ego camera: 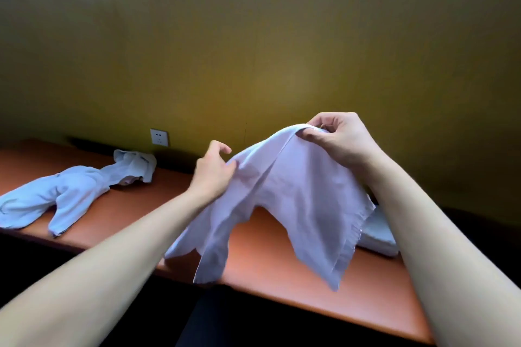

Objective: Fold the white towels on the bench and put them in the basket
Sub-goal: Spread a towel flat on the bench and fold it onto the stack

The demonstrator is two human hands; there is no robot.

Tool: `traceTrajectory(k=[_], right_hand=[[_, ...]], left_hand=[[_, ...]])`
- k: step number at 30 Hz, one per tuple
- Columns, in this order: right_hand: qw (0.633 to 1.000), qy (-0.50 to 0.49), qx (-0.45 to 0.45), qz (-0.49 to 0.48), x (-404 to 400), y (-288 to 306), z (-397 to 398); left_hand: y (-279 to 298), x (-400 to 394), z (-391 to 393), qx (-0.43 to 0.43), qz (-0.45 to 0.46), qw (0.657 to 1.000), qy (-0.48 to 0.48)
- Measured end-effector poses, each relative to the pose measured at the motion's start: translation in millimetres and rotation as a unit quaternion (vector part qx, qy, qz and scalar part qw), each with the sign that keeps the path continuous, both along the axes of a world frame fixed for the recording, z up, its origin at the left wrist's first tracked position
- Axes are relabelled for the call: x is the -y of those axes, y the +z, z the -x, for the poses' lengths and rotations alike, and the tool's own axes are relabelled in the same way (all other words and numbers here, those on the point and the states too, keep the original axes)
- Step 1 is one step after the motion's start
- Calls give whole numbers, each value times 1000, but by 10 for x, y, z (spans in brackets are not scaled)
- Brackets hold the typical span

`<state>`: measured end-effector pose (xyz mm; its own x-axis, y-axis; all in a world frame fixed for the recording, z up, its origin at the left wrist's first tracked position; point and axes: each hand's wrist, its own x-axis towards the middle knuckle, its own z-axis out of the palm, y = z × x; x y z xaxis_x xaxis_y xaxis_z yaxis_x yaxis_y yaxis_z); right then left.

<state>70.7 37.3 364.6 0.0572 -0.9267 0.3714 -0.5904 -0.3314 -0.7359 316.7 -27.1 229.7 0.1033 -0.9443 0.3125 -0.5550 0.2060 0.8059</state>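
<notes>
A white towel [293, 200] hangs in the air above the orange bench [158, 200], its corners drooping toward the front edge. My right hand [338, 138] pinches the towel's upper edge at its highest point. My left hand [212, 175] grips the cloth lower down on the left side. Two crumpled white towels lie on the bench at the left: a large one [53, 200] near the front and a smaller one [135, 167] by the wall. A folded white towel [379, 236] lies on the bench behind my right forearm, partly hidden. No basket is in view.
An olive-yellow wall rises directly behind the bench, with a white wall socket [159, 137] just above the bench top. Below the bench's front edge everything is dark.
</notes>
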Motion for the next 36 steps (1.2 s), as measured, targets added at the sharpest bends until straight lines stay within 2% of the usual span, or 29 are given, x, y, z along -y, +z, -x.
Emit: traceTrajectory(k=[3,5,7,10,11,18,22,26,32,34,36], right_hand=[[999,-32,-19,6,89,114,-124],[999,-39,-28,9,118,168,-170],[998,-47,-33,11,134,236,-169],[997,-62,-53,18,156,349,-53],[995,-67,-64,21,168,380,25],[984,-76,-162,-22,209,560,719],[958,-132,-251,-39,381,525,1098],[929,-208,-297,-73,648,303,1450],[852,-332,-397,-85,1178,-159,1799],[841,-347,-411,-58,1371,-337,1888],[847,-364,-385,-35,1558,-453,1940]], left_hand=[[82,-308,420,-135,-20,981,-134],[72,-460,645,-160,-25,966,-201],[33,-532,821,-148,-25,966,-210],[-1,-466,940,-62,-7,991,-116],[-34,-411,933,-57,2,994,-94],[-344,-57,473,-13,-33,996,-80],[-490,181,86,41,-66,997,-32],[-592,480,-312,142,-79,986,43],[-672,994,-766,230,-64,961,138],[-643,1210,-852,261,-54,952,150],[-578,1435,-921,269,-42,946,176]])
